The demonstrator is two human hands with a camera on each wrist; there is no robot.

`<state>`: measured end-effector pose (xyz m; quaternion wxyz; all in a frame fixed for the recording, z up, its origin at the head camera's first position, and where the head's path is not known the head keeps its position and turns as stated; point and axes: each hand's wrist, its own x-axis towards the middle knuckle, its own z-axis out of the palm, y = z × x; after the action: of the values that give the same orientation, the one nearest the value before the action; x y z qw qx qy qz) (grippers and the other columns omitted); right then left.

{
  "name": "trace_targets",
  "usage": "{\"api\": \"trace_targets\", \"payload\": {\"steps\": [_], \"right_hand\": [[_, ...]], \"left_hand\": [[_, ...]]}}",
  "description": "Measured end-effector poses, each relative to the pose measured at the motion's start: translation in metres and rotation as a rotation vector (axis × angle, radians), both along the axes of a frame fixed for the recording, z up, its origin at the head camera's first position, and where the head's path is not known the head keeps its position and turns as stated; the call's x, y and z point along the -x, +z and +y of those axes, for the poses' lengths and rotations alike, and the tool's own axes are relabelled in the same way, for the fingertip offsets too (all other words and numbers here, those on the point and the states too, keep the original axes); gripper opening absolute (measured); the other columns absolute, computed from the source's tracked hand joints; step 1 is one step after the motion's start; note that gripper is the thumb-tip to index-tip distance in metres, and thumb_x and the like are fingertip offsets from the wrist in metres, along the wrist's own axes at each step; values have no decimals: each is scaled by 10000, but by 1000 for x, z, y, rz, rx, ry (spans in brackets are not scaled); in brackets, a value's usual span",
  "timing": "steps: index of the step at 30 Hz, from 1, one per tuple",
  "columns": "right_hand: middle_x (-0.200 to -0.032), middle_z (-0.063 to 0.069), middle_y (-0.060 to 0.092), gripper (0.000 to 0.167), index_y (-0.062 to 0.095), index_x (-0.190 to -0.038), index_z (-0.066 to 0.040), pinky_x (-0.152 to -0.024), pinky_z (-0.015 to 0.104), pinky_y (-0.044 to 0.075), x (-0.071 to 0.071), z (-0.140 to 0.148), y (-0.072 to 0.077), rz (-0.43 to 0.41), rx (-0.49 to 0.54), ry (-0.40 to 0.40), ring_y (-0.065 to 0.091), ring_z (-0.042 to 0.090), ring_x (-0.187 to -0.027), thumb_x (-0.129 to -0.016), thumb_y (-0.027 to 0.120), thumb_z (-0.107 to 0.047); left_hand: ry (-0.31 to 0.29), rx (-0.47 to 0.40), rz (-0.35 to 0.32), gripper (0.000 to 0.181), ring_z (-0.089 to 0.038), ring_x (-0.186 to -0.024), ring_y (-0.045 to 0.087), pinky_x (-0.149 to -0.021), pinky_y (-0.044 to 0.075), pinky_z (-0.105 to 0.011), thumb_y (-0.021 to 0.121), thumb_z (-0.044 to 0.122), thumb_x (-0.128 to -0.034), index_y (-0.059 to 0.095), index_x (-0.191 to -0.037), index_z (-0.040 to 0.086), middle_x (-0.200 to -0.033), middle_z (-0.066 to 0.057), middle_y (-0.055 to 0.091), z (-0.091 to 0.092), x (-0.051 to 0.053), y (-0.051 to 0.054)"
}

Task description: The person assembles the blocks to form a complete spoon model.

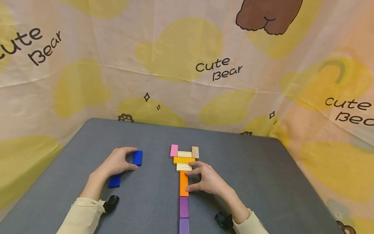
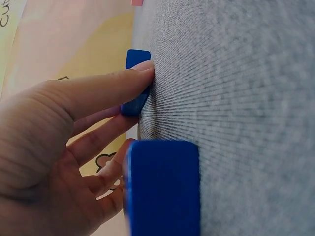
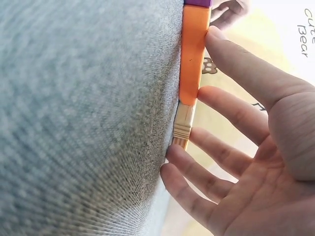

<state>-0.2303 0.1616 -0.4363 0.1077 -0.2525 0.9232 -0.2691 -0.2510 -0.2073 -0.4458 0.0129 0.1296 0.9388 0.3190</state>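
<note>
My left hand (image 1: 117, 161) pinches a blue block (image 1: 138, 158) between thumb and fingers, flat on the table left of the row. Below that hand lies a second blue block (image 1: 114, 181), partly hidden in the head view and large in the left wrist view (image 2: 165, 189). My right hand (image 1: 208, 178) rests its fingertips along the right side of the orange block (image 1: 183, 183), with spread fingers reaching the ribbed wooden block (image 1: 184, 167) and the yellow-orange block (image 1: 184, 160). Purple (image 1: 184, 207) and lilac (image 1: 184, 226) blocks continue the row towards me.
At the row's far end stand a pink block (image 1: 174, 150) and a plain wooden block (image 1: 195, 152), with another ribbed wooden block (image 1: 184, 154) between them. The grey table (image 1: 248, 162) meets a printed cloth (image 1: 175, 48) at the back and sides.
</note>
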Motion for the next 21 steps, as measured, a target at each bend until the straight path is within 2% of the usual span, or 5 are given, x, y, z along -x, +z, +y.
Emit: {"api": "trace_targets", "payload": {"steps": [13, 21], "right_hand": [[-1410, 19, 501, 550, 746, -1186, -202, -1022, 577, 329, 0, -1, 2, 1, -13, -4, 403, 326, -1283, -708, 875, -440], [-1414, 17, 499, 550, 744, -1190, -209, -1022, 582, 326, 0, -1, 0, -5, -12, -2, 398, 328, -1286, -714, 864, -458]], "left_hand": [[10, -1, 40, 697, -459, -1221, 472, -960, 373, -604, 865, 233, -757, 575, -1332, -34, -1307, -260, 558, 2, 3, 0], [-50, -26, 7, 788, -422, -1198, 515, -963, 396, -578, 883, 314, -728, 553, -1352, -36, -1322, -243, 551, -4, 2, -1]]}}
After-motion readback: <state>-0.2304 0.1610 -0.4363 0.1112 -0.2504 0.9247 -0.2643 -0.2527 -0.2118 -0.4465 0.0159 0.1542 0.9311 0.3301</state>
